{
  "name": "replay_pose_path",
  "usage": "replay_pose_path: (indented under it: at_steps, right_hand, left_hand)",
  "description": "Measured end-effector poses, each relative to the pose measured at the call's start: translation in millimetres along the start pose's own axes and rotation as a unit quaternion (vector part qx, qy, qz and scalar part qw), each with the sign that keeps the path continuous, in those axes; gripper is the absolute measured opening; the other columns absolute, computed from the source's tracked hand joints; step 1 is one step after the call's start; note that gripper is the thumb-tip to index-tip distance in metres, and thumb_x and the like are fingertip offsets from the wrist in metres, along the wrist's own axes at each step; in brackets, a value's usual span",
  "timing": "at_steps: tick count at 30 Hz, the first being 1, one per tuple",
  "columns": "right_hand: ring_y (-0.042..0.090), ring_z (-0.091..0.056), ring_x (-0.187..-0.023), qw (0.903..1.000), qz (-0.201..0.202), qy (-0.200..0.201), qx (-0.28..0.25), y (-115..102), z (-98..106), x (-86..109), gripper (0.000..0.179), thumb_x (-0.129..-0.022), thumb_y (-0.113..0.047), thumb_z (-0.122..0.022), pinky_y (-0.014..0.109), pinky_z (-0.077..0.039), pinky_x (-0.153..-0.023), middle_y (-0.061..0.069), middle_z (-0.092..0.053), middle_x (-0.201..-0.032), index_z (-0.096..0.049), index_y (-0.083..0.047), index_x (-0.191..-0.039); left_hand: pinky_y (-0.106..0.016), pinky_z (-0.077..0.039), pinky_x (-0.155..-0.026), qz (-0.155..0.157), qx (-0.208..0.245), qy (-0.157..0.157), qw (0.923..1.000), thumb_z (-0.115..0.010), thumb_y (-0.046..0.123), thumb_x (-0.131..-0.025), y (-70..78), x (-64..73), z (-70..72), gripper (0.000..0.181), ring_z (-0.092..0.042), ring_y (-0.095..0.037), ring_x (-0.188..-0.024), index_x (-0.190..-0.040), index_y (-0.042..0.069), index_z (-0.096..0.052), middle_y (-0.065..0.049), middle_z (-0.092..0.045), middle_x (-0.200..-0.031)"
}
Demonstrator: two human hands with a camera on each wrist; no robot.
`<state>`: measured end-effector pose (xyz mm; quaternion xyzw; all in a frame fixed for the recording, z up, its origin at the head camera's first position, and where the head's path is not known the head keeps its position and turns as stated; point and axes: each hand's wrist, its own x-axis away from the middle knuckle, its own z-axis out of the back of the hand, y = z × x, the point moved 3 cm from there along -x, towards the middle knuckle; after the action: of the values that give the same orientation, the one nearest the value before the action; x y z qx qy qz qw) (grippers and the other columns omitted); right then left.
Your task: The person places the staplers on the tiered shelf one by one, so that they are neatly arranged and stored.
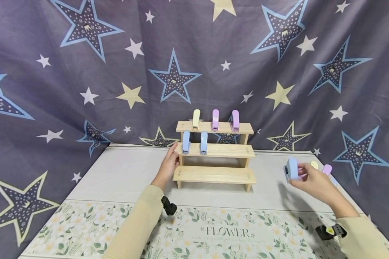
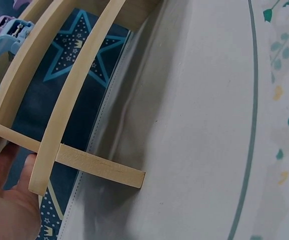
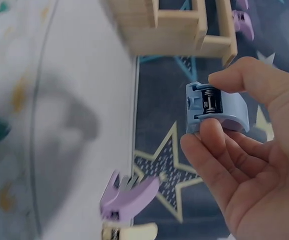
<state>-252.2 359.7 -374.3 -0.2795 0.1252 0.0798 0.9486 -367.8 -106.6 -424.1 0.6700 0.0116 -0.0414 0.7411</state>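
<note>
A light-blue stapler (image 1: 292, 169), pinched aloft in the right hand (image 1: 317, 182), hangs right of the upright, three-tier wooden rack (image 1: 214, 175).

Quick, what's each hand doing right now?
Left hand: open, touching the left end of the wooden rack.
Right hand: holding a blue stapler-like tool.

The held stapler (image 1: 292, 169) is blue — the curtain (image 1: 188, 32) purple-grey, star-patterned.

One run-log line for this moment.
right hand: holds blue stapler | left hand: touches wooden rack | middle shelf: two blue staplers
</note>
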Motion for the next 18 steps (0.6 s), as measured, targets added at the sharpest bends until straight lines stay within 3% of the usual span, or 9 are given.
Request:
replay_pose_path:
  at_steps: [18]
  right_hand:
    - [0.022,-0.061,-0.079,0.9953,0.064,0.015,-0.071,-69.7,-26.3,-46.4,0.058,-0.082,-0.016,-0.079,0.024,-0.05,-0.06,0.017,-0.067,-0.1,-0.054,0.009,-0.128]
  left_hand:
    - [-0.047,-0.03,-0.117,0.004,0.003,0.0,1.0,-0.025,0.027,-0.109,1.0,-0.1,0.3,0.052,-0.035,-0.034,-0.143,-0.161,0.026,-0.024,-0.015,-0.03,-0.16]
